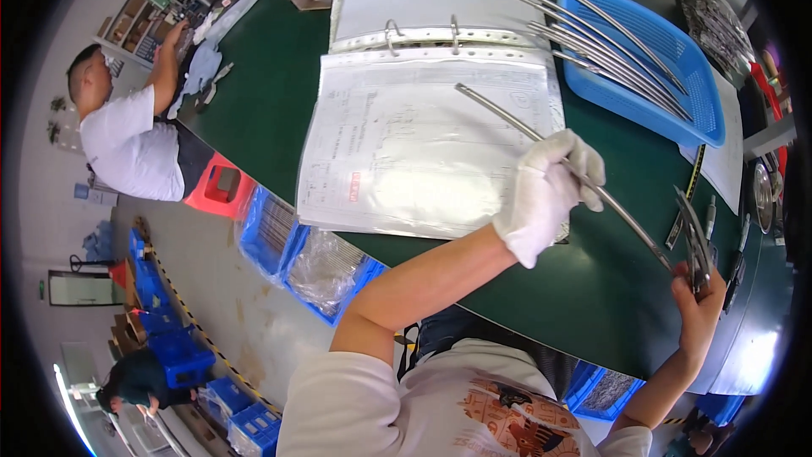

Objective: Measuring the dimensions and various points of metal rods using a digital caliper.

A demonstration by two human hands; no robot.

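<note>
My left hand (548, 189), in a white glove, grips a long curved metal rod (507, 122) near its middle, above an open ring binder (423, 118) of sheets in plastic sleeves. My bare right hand (699, 305) holds a metal caliper (695, 241) closed against the rod's near end. The rod runs from the binder's page down to the caliper.
A blue plastic tray (677, 59) at the far right holds several more curved metal rods. Small tools and a sheet of paper lie along the green table's (271, 93) right edge. A seated person (127, 140) works at the left. Blue crates (279, 245) stand on the floor.
</note>
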